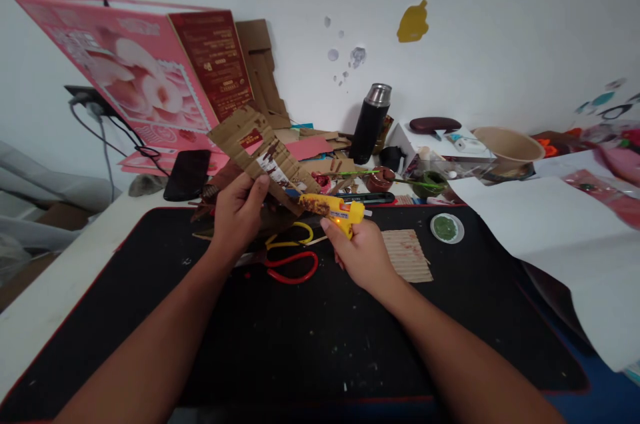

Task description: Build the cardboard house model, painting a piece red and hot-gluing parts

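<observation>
My left hand [240,209] grips a torn piece of corrugated cardboard [267,154] by its lower edge, thumb on the near face, and holds it tilted above the mat. In my right hand [361,252] is a yellow hot glue gun [333,207], stained brown along its front, with a small orange light lit near the handle. Its nozzle points left and lies close to the cardboard's lower right corner; contact I cannot tell. Below lie scissors [295,267] with one red and one yellow handle loop. To the right of my right hand is a flat corrugated piece [409,256].
A black mat [280,351] covers the desk. At the back stand a pink box [145,77], a black thermos [370,124], paint jars [431,183] and cardboard scraps. A phone [187,175] lies left, a dish of green paint [447,229] right, beside white paper [540,244].
</observation>
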Available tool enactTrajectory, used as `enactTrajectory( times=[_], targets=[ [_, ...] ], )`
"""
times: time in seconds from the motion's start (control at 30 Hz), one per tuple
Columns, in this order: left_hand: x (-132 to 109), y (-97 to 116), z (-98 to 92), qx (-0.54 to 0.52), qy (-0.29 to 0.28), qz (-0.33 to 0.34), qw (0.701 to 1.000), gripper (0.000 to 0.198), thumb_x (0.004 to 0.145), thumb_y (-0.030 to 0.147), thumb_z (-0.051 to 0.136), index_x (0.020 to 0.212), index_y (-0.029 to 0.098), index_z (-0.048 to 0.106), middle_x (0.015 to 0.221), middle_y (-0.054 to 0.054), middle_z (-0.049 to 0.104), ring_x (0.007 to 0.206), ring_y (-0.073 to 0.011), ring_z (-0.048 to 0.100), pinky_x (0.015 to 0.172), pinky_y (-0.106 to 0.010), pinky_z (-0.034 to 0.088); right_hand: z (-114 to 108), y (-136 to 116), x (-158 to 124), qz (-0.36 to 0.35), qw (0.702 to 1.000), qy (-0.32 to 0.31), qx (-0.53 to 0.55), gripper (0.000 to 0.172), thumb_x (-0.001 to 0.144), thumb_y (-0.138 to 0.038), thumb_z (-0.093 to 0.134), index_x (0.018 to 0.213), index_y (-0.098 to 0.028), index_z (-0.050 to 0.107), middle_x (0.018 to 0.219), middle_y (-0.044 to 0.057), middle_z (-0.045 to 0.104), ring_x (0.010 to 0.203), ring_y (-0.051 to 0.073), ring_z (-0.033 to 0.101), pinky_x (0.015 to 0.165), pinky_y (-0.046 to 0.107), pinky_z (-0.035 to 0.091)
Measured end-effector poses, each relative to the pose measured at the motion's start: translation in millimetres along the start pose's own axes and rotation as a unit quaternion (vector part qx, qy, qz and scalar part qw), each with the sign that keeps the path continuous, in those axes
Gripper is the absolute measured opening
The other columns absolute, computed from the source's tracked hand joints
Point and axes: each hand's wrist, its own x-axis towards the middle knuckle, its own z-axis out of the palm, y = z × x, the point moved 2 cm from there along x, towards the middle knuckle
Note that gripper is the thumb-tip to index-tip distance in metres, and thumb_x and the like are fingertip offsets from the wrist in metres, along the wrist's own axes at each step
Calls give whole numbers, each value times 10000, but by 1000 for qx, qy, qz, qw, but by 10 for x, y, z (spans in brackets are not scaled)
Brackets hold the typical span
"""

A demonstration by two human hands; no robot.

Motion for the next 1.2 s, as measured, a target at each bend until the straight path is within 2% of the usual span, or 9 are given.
enactTrajectory(
  times=[0.2,0.83,1.2],
  targets=[
    [-5,-7,-5,-3,6,-1,1000,380,1006,503,617,751,224,659,715,-2,635,684,-178,578,633,-292,454,4,-23,-11,-5,1000,-13,-7,519,1015,-577,572,618,-242,573,455,-9,527,554,182,623,512,251,424],
    [-1,33,-2,2,4,-2,1000,389,1000,532,615,762,228,661,687,0,624,651,-175,553,592,-294,446,0,-26,-9,-3,1000,-11,4,509,1001,-534,564,580,-252,512,434,-7,508,553,181,604,498,252,407],
    [0,18,-9,13,7,-5,1000,397,995,522,610,726,230,633,679,0,604,655,-177,540,603,-303,438,-1,-9,-11,1,1000,-12,0,544,1007,-602,573,592,-250,554,445,1,523,557,190,629,501,255,428]
  ],
)
